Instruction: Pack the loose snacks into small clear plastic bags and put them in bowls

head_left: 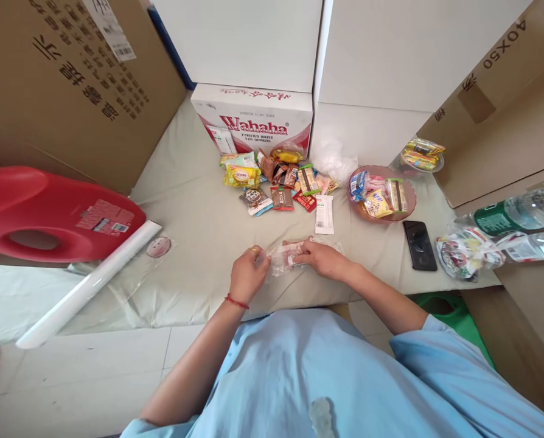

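Observation:
Low at the table's front, my left hand (248,274) is closed, pinching the edge of a clear plastic bag (277,260). My right hand (322,258) is closed too, its fingers on a small pinkish packet (293,251) at the bag; whether the packet is inside or over the plastic is hard to tell. Beyond my hands lies a loose pile of wrapped snacks, among them a yellow packet (242,176), a brown-red packet (282,198) and a white packet (324,215). A pink translucent bowl (411,210) to the right holds more snacks.
A Wahaha carton (258,128) stands at the back, beside crumpled clear plastic (333,161). On the right are a black phone (420,245), plastic bottles (523,210) and a second snack bowl (436,167). A red jug (66,213) and a white roll (89,283) lie left.

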Demonstrator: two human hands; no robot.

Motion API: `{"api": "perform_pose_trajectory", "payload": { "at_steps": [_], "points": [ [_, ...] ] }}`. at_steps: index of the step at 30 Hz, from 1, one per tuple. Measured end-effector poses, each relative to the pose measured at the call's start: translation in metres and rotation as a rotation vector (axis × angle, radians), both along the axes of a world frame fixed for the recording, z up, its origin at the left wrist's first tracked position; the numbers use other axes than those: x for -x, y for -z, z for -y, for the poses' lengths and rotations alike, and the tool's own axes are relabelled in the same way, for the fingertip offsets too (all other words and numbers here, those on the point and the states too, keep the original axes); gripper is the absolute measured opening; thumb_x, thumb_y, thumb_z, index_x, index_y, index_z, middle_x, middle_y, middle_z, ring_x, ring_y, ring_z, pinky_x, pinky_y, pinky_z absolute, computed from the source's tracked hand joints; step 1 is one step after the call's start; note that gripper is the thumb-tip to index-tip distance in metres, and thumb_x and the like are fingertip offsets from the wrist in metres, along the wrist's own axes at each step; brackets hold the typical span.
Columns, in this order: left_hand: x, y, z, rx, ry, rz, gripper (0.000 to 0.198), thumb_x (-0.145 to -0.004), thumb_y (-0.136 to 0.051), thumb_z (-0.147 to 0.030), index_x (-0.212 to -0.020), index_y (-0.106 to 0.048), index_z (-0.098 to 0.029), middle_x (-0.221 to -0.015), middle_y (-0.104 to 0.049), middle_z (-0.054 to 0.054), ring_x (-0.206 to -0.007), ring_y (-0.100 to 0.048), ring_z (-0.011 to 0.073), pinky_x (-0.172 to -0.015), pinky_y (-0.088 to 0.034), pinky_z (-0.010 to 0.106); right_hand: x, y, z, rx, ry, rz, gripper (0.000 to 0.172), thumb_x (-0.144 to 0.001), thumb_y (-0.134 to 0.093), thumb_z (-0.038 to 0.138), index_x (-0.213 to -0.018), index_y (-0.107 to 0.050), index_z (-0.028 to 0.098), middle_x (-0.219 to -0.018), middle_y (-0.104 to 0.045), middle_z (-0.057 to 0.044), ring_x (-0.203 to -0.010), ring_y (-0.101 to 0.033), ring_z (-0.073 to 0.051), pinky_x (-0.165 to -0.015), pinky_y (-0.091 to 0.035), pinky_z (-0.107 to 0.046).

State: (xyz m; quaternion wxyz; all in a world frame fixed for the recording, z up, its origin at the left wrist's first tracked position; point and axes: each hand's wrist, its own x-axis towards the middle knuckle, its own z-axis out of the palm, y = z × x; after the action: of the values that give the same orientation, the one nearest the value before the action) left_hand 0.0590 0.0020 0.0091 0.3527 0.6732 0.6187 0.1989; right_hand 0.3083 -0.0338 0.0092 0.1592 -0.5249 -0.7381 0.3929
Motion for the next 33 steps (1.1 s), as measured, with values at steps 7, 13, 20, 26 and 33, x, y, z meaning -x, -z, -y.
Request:
{"api": "perform_pose_trajectory", "payload": {
  "at_steps": [7, 13, 20, 26, 33],
  "points": [
    [-0.061, -0.015, 0.004, 0.163, 0.146, 0.442, 0.025, -0.086, -0.05, -0.032, -0.09, -0.072, -0.02, -0.097, -0.077, 0.005, -0.093, -0.071, 0.0216, -0.086, -0.055, 0.035, -0.002, 0.008, 0.014, -0.211, -0.078, -0.064, 0.033, -0.095, -0.05, 0.016, -0.117, -0.074, 0.021, -0.12, -0.068, -0.01, -0.114, -0.06, -0.024, -0.102, -0.047, -0.039],
    [-0.075, -0.003, 0.02, -0.201, 0.454, -0.098, 0.038, -0.088, -0.048, -0.017, -0.113, -0.076, -0.02, -0.127, -0.074, 0.01, -0.122, -0.063, 0.0294, -0.104, -0.047, 0.049, -0.036, 0.005, 0.046, -0.101, 0.345, 0.054, 0.033, -0.094, -0.045, 0.017, -0.11, -0.073, 0.02, -0.105, -0.073, -0.009, -0.098, -0.067, -0.023, -0.091, -0.052, -0.036],
    [-0.074, 0.008, 0.037, -0.41, 0.534, -0.252, 0.043, -0.089, -0.051, -0.013, -0.126, -0.072, -0.024, -0.134, -0.071, 0.009, -0.126, -0.056, 0.0323, -0.102, -0.041, 0.054, -0.028, 0.003, 0.025, -0.094, 0.722, 0.452, 0.053, -0.104, -0.038, 0.054, -0.136, -0.058, 0.017, -0.12, -0.066, -0.02, -0.114, -0.06, -0.033, -0.091, -0.049, -0.043],
    [-0.068, 0.008, 0.04, -0.426, 0.487, -0.253, 0.043, -0.091, -0.052, -0.013, -0.125, -0.071, -0.03, -0.134, -0.071, 0.004, -0.135, -0.048, 0.0363, -0.107, -0.03, 0.062, -0.014, -0.008, 0.013, -0.048, 0.475, 0.489, 0.018, -0.097, -0.057, 0.03, -0.104, -0.07, 0.019, -0.106, -0.066, -0.011, -0.102, -0.061, -0.025, -0.091, -0.046, -0.034],
    [-0.069, 0.017, 0.036, -0.439, 0.578, -0.275, 0.04, -0.096, -0.044, -0.014, -0.126, -0.07, -0.02, -0.132, -0.071, 0.013, -0.135, -0.052, 0.0341, -0.103, -0.04, 0.057, 0.034, -0.036, -0.005, -0.091, 0.358, 0.447, 0.018, -0.1, -0.049, 0.02, -0.11, -0.064, 0.021, -0.105, -0.068, -0.008, -0.093, -0.063, -0.022, -0.079, -0.045, -0.029]
  ]
}}
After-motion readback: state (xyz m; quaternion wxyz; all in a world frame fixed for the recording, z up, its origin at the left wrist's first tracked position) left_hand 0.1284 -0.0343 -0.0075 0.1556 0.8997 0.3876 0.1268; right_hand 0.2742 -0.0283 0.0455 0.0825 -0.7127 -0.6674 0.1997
